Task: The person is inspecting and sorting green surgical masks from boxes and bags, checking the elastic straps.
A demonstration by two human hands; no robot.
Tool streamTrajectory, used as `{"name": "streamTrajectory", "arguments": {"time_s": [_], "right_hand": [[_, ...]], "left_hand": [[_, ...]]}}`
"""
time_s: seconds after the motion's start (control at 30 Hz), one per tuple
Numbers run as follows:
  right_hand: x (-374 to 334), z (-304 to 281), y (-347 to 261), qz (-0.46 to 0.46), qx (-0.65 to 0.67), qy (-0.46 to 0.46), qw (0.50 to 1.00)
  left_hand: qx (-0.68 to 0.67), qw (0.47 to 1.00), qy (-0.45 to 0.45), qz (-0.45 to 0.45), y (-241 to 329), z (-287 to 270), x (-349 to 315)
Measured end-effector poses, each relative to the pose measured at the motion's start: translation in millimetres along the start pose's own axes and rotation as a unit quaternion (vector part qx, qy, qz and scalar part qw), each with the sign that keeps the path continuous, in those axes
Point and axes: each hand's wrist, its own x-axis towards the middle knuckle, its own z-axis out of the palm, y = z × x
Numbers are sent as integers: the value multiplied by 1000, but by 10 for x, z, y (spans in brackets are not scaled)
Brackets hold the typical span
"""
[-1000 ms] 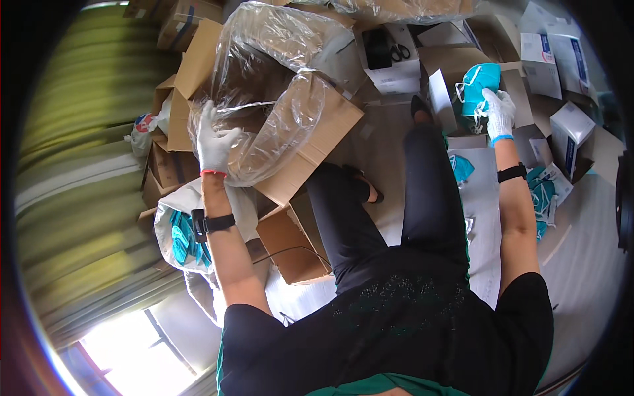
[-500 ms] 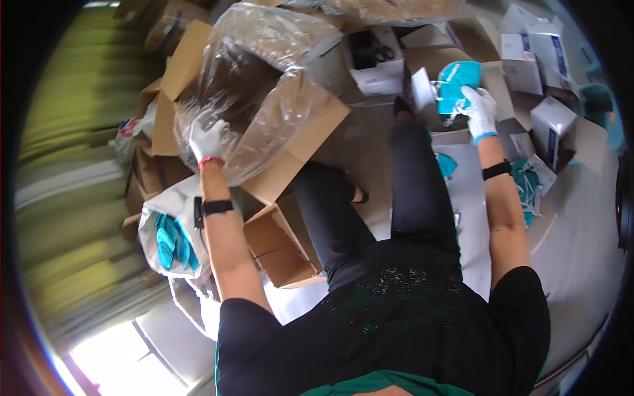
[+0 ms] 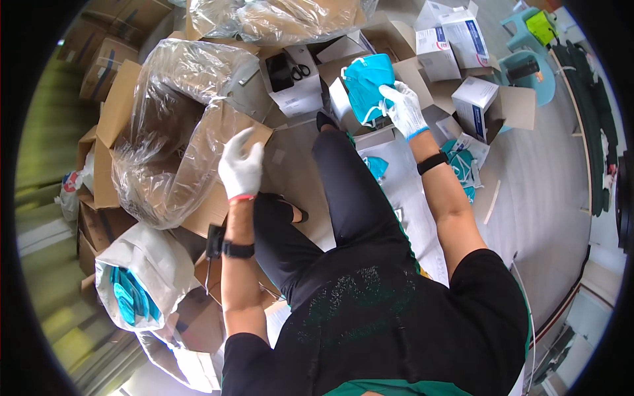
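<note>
White-gloved right hand (image 3: 403,111): grasping a white-strapped, rounded teal fabric mask (image 3: 367,82) (perhaps several; count unclear), just left of that grip. White-gloved left hand (image 3: 241,165): fingers parted, holding nothing, near the plastic-lined brown cardboard carton (image 3: 119,109). Risk: edge-held, the mask might slip should the pinch slacken.

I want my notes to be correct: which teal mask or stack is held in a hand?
The mask or stack in the right hand. Other teal masks lie unheld, in the white sack and on both sides of the right forearm.
</note>
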Motion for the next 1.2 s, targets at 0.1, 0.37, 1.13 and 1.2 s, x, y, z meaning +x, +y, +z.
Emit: {"name": "streamTrajectory", "arguments": {"time_s": [0.1, 0.37, 1.13, 1.2], "right_hand": [[-157, 167, -178, -19, -56, -50, 997], [-841, 794, -803, -178, -393, -240, 870], [-1066, 1201, -48, 48, 238, -314, 918], [-1230, 1209, 0, 45, 165, -317, 933]], "left_hand": [[-56, 998, -15, 35, 500, 324, 27], [-68, 980, -123, 139, 855, 522, 221], [-541, 824, -106, -128, 617, 351, -606], [-566, 817, 20, -105, 658, 549, -559]]}}
